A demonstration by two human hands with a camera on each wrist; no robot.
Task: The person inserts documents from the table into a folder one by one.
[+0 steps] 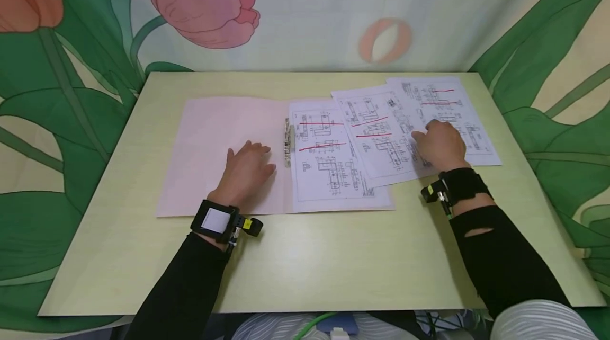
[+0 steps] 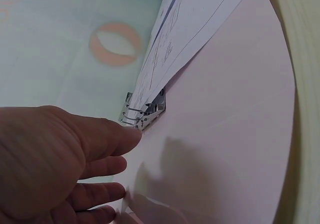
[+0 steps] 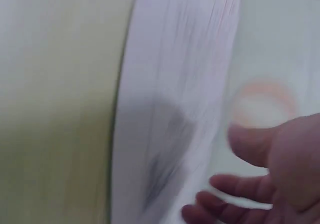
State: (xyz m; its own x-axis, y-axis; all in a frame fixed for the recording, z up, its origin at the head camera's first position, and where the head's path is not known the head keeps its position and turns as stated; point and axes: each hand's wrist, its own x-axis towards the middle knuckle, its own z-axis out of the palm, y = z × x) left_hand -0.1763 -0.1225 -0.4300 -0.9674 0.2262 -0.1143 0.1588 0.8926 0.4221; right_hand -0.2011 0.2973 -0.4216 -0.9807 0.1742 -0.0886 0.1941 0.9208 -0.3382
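Note:
A pink folder (image 1: pixel 224 133) lies spread on the table, with a metal ring clip (image 1: pixel 287 141) along its fold. On its right half is a printed drawing sheet (image 1: pixel 314 199) marked with red lines. My left hand (image 1: pixel 245 173) is over the folder's left half, fingers extended and holding nothing; in the left wrist view its thumb appears near the ring clip (image 2: pixel 142 116). Two more drawing sheets overlap to the right, a nearer sheet (image 1: pixel 376 157) and a farther sheet (image 1: pixel 481 144). Above them is my right hand (image 1: pixel 443 146), its fingers loosely bent with nothing between them in the blurred right wrist view.
The light wooden table (image 1: pixel 333 260) has its back edge against a pale curtain (image 1: pixel 305 22) printed with flowers. Large green leaves (image 1: pixel 38 239) show on the fabric at both sides. A green cable (image 1: pixel 314 324) is below the table's front edge.

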